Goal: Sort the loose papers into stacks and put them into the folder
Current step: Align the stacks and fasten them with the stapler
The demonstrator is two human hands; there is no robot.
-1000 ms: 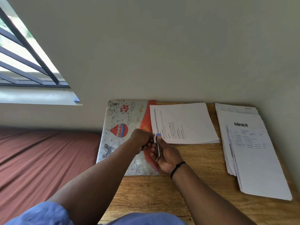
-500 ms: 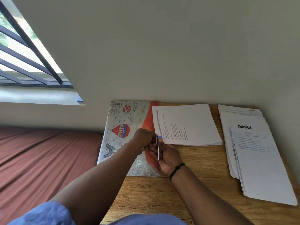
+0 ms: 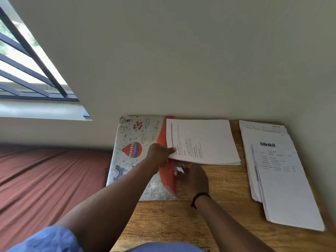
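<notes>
Right hand (image 3: 193, 179): nearest item; fingers curled round a small clip (image 3: 181, 169), metal with a pale blue end, held just above the desk (image 3: 181, 224).
Clip: sits at the fingertips of the right hand, apart from the sheets and just short of their near edge; too blurred to say if its mouth is sprung.
Left hand (image 3: 160, 154): beyond the clip; fingers narrow, pinching the near left corner of the stack (image 3: 203, 140), thumb on top, the rest tucked under.
Stack: printed sheets, squared, lying mostly on the desk, left edge overlapping the folder (image 3: 131, 151); corner inside the left fingers, near edge just past the right fingertips.
Folder: patterned cover with balloon print, red inner flap (image 3: 167, 175) showing; directly beneath both hands, flat, against the wall.
Pile (image 3: 283, 179): lined and "blinkit" sheets, fanned, well right of both hands, untouched.
Step, as judged: clipping the stack before filing.
Method advised: keep the corner lifted and the edges flush; bring the clip square to the edge beside the pinching fingers; seat it fully over all sheets before the left hand lets go.
Risk, as judged: lower sheets slipping out of the pinch, leaving the clip on a few only.
</notes>
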